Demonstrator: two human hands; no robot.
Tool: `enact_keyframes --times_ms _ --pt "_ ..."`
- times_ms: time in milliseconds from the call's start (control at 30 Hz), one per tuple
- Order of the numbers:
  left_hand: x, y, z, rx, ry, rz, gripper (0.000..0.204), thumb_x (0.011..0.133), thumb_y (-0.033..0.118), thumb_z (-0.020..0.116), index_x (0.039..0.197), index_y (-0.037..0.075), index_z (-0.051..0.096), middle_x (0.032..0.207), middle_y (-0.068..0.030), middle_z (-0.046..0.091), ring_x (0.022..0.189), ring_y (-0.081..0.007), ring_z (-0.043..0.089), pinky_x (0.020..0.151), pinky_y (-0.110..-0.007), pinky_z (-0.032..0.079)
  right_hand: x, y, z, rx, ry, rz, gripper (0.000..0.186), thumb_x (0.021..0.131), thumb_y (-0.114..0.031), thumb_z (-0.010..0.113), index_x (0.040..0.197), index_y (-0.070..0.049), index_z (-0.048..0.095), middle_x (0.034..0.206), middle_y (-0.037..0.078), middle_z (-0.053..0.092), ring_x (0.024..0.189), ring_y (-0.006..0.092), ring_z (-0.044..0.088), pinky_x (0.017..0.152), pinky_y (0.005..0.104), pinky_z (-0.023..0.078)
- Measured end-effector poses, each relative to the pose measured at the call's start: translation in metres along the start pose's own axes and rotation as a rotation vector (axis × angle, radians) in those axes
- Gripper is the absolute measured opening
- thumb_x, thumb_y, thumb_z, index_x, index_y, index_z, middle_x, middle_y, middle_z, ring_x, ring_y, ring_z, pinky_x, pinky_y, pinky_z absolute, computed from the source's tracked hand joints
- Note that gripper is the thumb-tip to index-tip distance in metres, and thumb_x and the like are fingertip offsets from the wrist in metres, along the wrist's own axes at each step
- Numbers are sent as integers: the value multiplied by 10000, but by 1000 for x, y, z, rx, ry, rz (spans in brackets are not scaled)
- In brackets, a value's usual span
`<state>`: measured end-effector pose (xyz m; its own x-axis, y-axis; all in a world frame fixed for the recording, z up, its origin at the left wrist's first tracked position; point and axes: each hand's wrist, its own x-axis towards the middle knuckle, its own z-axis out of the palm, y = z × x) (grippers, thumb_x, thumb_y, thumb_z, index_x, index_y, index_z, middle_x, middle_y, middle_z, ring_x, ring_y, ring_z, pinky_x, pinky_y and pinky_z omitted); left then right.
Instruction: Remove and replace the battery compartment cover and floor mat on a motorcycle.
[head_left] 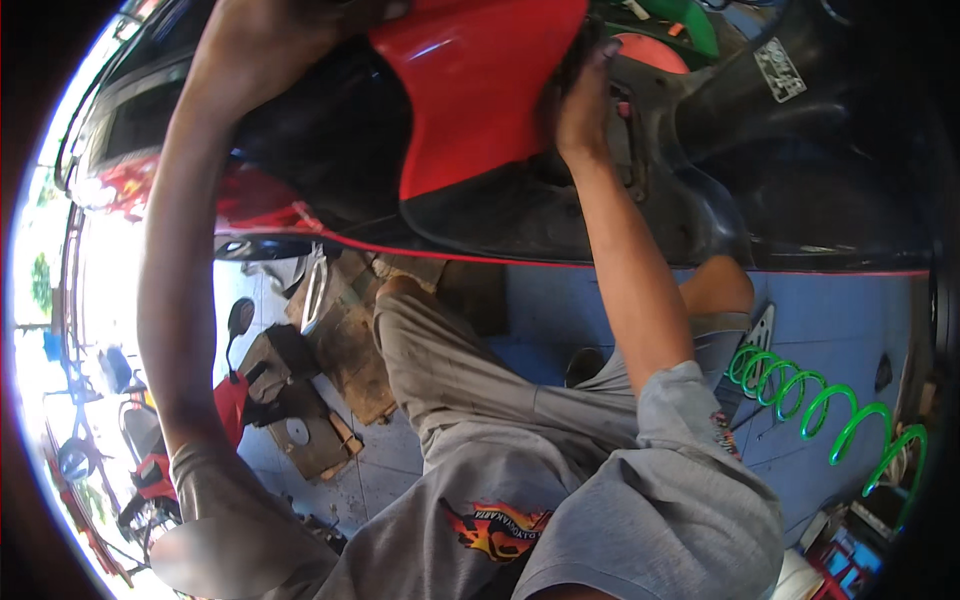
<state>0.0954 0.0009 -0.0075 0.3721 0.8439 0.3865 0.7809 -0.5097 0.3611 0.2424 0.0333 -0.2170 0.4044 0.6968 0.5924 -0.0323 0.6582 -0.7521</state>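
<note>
A glossy red and black scooter body panel (480, 90) sits between my hands over the scooter's middle. My right hand (583, 110) is at the panel's right edge, thumb pointing up and the other fingers hidden behind it. My left hand (285, 40) reaches to the panel's upper left edge; its fingertips show only partly at the top of the picture. Both hands are closed on the panel. Under and right of it lies the black scooter floorboard (700, 160), with a dark recess beside my right wrist. Left of the panel stretches the dark seat (320, 130).
A coiled green air hose (815, 390) hangs at the right. Below the scooter, brown cardboard (350, 350) and a dark box (300, 430) lie on blue floor tiles (540, 300). Another red motorcycle (230, 405) stands at the left. A green tray (695, 25) is behind the scooter.
</note>
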Motion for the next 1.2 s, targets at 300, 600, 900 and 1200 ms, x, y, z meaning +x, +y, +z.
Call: enact_keyframes --times_ms 300,600,900,1200 --pt "0 -11 4 -295 211 200 911 675 51 825 1414 57 292 1090 -153 615 923 -235 638 760 -339 545 -5 46 -14 -133 -56 220 755 1011 -550 145 1396 56 378 1437 205 413 1392 301 319 1145 374 224" --pt "24 -60 -2 55 115 507 989 725 70 771 1459 25 108 953 -200 659 817 -306 666 702 -379 545 -48 -6 23 -594 -73 -257 1390 629 -747 702 1499 19 -64 1450 459 23 1361 584 140 1105 595 217" --pt "19 -50 -17 -84 -28 323 977 757 30 683 1461 3 6 720 -152 623 639 -269 635 575 -369 496 -35 -25 15 -691 -134 -225 1350 608 -713 734 1523 -27 17 1439 472 46 1337 612 161 1069 622 265" --pt "26 -76 -23 -189 -93 495 799 744 103 751 1326 -20 217 813 -183 668 734 -290 678 645 -360 526 -11 -65 11 -649 -173 -108 1200 569 -564 830 1529 -197 208 1403 413 229 1275 579 333 968 579 435"
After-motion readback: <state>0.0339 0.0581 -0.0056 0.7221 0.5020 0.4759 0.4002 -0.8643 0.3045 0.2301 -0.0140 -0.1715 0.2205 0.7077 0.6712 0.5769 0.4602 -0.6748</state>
